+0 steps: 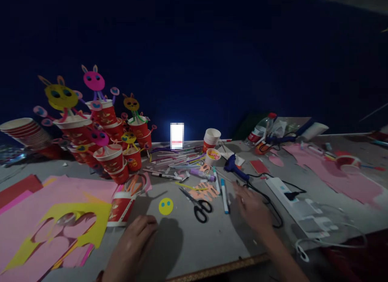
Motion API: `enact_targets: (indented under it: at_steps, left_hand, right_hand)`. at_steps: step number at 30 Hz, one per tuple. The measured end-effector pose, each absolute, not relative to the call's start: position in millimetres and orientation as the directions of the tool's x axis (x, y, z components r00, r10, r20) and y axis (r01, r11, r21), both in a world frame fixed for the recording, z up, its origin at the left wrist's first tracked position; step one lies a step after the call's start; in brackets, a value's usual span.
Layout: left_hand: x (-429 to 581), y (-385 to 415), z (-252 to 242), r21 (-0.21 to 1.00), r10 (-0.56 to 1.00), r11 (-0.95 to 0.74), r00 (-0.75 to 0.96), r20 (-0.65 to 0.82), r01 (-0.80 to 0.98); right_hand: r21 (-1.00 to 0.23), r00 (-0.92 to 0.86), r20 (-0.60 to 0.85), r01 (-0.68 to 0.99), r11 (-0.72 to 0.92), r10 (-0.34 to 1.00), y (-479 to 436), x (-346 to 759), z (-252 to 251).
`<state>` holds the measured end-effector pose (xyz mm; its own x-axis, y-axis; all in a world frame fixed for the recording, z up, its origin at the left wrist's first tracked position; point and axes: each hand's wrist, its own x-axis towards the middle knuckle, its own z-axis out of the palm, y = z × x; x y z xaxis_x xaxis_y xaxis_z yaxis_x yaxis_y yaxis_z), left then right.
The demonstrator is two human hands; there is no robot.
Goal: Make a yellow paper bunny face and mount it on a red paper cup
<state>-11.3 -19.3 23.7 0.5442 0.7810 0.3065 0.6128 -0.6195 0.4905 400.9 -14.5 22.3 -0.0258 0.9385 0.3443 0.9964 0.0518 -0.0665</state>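
Note:
My left hand (136,238) rests on the grey table at the front, its fingers close together and slightly bent, with nothing visible in them. Beside it stands an upside-down red paper cup (117,207), and a yellow paper disc (165,206) with two blue dots lies just beyond. My right hand (254,207) reaches over the table with fingers stretched forward, a little blurred, and no object shows in it. Close to its fingertips are a blue-capped marker (224,196) and a dark blue glue gun (235,167). Black-handled scissors (200,207) lie partly spread between the hands.
Red cups with paper animal faces (112,158) stack at the left, behind cut yellow paper (101,217) and pink sheets. Pens (169,175) and scraps spread across the middle. A power strip (291,203) with cables, a bottle (257,132) and pink paper (330,169) occupy the right.

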Motion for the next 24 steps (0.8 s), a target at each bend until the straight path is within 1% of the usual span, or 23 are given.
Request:
enact_targets:
  at_steps: [2,4,5,7,10,12,13,15,17,18,19,20,22,24]
  left_hand:
    - [-12.9,-22.2,22.8,0.471,0.77,-0.634,0.557,0.311,0.614]
    - [-14.2,-24.7,21.5,0.445,0.76,-0.647,0.565,0.321,0.619]
    - [-14.7,-25.7,20.9,0.429,0.756,-0.653,0.567,0.327,0.624]
    - [-15.7,-26.8,20.0,0.404,0.751,-0.66,0.576,0.324,0.633]
    - [-16.5,-26.3,19.4,0.363,0.727,-0.686,0.62,0.295,0.63]
    - [-16.1,-24.6,19.3,0.325,0.71,-0.703,0.649,0.272,0.633]
    - [-15.6,-23.4,19.5,0.306,0.704,-0.71,0.661,0.261,0.634]
    - [-13.6,-20.4,20.5,0.279,0.685,-0.728,0.688,0.241,0.627]
    - [-10.6,-16.9,22.4,0.258,0.654,-0.755,0.722,0.226,0.603]
    - [-8.8,-15.2,23.4,0.251,0.642,-0.765,0.737,0.213,0.593]
    - [-6.8,-13.8,24.1,0.245,0.635,-0.77,0.747,0.198,0.589]
    - [-4.8,-12.6,24.4,0.242,0.635,-0.769,0.75,0.184,0.591]
    - [-0.9,-11.6,23.3,0.244,0.635,-0.767,0.756,0.158,0.594]
    - [2.8,-11.8,20.3,0.249,0.625,-0.774,0.767,0.146,0.583]
  right_hand:
    - [-0.037,0.101,0.321,0.995,-0.094,0.942,-12.0,413.8,21.2]
    - [-0.013,0.182,0.235,0.983,-0.184,0.955,-8.2,423.1,18.1]
    - [-0.011,0.184,0.187,0.983,-0.185,0.965,-5.8,426.0,15.8]
    - [-0.037,0.168,0.138,0.986,-0.164,0.976,-1.1,428.8,11.1]
    - [-0.143,0.175,0.123,0.977,-0.157,0.977,4.7,430.8,9.3]
    - [-0.275,0.232,0.118,0.942,-0.193,0.965,6.8,432.4,14.0]
    - [-0.372,0.271,0.113,0.903,-0.212,0.956,7.0,432.5,18.0]
    - [-0.626,0.344,0.072,0.746,-0.226,0.936,5.6,428.2,28.5]
    - [-0.87,0.368,-0.023,0.451,-0.2,0.93,1.5,415.0,39.7]
    - [-0.945,0.35,-0.075,0.275,-0.179,0.934,-1.3,404.5,44.7]
    - [-0.981,0.298,-0.116,0.115,-0.157,0.947,-4.4,391.3,48.7]
    - [-0.991,0.215,-0.134,-0.008,-0.135,0.967,-7.4,375.9,51.4]
    - [-0.987,0.08,-0.118,-0.116,-0.108,0.99,-12.1,339.8,52.5]
    - [-0.983,0.014,-0.113,-0.149,-0.11,0.993,-13.6,300.1,47.9]
